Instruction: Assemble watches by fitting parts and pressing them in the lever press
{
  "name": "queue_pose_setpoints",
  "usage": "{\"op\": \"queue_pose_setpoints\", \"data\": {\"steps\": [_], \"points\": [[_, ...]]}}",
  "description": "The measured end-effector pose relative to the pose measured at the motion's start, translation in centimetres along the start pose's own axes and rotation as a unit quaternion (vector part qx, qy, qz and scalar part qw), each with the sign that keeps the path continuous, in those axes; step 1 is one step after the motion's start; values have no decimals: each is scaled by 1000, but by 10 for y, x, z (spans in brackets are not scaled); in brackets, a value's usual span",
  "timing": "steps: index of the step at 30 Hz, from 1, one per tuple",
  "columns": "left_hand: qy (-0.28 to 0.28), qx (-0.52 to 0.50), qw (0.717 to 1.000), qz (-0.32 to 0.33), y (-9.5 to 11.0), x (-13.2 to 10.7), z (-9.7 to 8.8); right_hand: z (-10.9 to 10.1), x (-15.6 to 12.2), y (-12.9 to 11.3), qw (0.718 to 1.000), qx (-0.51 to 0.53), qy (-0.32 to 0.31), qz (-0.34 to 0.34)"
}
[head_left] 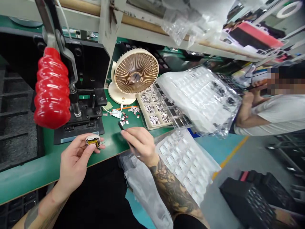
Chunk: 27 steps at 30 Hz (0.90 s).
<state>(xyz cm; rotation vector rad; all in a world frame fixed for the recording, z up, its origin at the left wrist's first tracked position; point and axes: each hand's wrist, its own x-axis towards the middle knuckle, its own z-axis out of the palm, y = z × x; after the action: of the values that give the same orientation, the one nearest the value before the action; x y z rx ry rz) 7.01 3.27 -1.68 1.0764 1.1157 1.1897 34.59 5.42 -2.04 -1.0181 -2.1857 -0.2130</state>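
Near the ribbed red handle (52, 90), left hand (75, 156) pinches a rounded white casing (92, 139), best held level, right hand (141, 143) a slim black tool (121, 126).

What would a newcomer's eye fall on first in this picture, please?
Probably the glossy red handle of the black press at the left, then the cream fan standing farther back on the green bench. Nearer, the left hand holds a small pale-cased device with its inside exposed, and the right hand holds a slim dark item.
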Motion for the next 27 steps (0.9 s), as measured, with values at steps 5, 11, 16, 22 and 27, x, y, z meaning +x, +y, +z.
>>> {"op": "queue_pose_setpoints", "data": {"steps": [5,11,16,22,27], "points": [[-1,24,1000,-6,1,-2,-1,24,17,0,986,-63,-139,-65],[-20,28,999,-11,-2,-3,-3,-30,13,48,987,-82,-78,113],[-23,36,999,-8,-6,-3,-3,-70,20,113,914,-166,-230,291],[-34,31,999,-7,-7,-2,-3,-63,37,147,884,-165,-305,313],[-19,13,999,-25,-2,-3,-2,-63,46,152,877,-159,-338,303]]}}
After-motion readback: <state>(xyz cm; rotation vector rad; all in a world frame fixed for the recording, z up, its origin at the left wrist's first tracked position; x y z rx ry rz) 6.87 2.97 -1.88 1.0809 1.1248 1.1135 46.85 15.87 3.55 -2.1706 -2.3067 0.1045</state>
